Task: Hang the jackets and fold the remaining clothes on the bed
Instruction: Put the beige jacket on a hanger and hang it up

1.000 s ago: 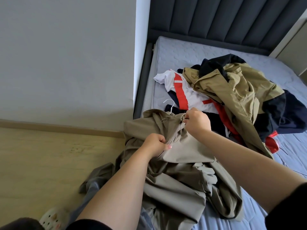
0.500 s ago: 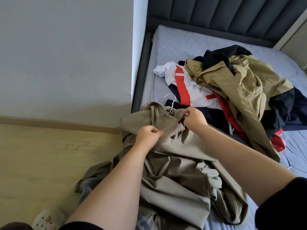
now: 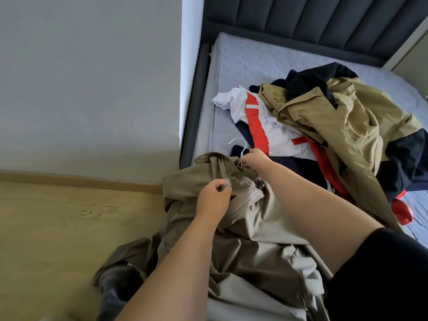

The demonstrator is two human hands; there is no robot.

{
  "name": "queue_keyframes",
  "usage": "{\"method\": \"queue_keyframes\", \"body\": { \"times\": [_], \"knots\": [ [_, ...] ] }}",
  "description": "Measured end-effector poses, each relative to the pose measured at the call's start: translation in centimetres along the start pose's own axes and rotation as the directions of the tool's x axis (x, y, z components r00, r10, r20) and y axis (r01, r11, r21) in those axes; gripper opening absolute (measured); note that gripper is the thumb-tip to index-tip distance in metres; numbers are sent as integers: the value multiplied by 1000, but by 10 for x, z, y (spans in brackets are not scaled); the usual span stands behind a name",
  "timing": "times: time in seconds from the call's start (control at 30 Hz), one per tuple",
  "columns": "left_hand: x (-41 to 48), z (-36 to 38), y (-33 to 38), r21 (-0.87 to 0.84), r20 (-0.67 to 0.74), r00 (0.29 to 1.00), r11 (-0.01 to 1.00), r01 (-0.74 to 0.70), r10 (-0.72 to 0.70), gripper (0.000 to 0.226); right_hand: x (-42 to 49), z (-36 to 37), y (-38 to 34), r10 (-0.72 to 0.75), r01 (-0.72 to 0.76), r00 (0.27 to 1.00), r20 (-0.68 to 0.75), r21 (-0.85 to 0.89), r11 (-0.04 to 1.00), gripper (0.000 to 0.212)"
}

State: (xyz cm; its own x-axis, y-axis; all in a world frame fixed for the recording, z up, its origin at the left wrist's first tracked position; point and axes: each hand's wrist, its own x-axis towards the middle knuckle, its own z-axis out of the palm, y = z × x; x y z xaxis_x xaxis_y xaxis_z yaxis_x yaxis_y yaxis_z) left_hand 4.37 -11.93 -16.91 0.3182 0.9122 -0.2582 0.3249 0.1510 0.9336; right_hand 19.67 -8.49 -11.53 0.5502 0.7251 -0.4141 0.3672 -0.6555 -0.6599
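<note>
A grey-beige jacket lies over the near left corner of the bed, part of it hanging toward the floor. My left hand pinches the jacket's fabric near the collar. My right hand pinches the neck of a white hanger, whose hook sticks out of the collar. Farther back lie a white, red and navy jacket and a tan and navy jacket, piled together.
A grey wall stands to the left, over a wooden floor. The dark padded headboard runs along the back. A sleeve of the beige jacket trails onto the floor.
My right hand moved up from the zipper at the collar to the hanger's neck. My left hand shifted a little up the jacket's front. The view tilted slightly.
</note>
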Motion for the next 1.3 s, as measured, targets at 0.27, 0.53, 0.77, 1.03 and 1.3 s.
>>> {"method": "queue_keyframes", "body": {
  "times": [0.27,0.53,0.77,1.03,1.3],
  "knots": [
    [-3,3,4,127,28,999,991,-43,39,36,2,-1,-6,-60,61,998,-13,26,998,29],
    [-38,-28,48,386,-163,911,874,-293,378,34,-65,-25,-37,-430,421,894,-126,-95,902,16],
    [-74,-97,141,627,-138,801,677,-384,583,28,-166,-54,-116,-667,671,715,-209,-58,739,26],
    [-127,-234,274,760,-100,841,586,-280,531,22,-284,-77,-245,-887,897,395,-238,-109,429,16],
    [-187,-367,377,648,-456,588,702,-296,669,20,-370,-100,-368,-853,970,187,-487,-45,238,17]
  ]
}}
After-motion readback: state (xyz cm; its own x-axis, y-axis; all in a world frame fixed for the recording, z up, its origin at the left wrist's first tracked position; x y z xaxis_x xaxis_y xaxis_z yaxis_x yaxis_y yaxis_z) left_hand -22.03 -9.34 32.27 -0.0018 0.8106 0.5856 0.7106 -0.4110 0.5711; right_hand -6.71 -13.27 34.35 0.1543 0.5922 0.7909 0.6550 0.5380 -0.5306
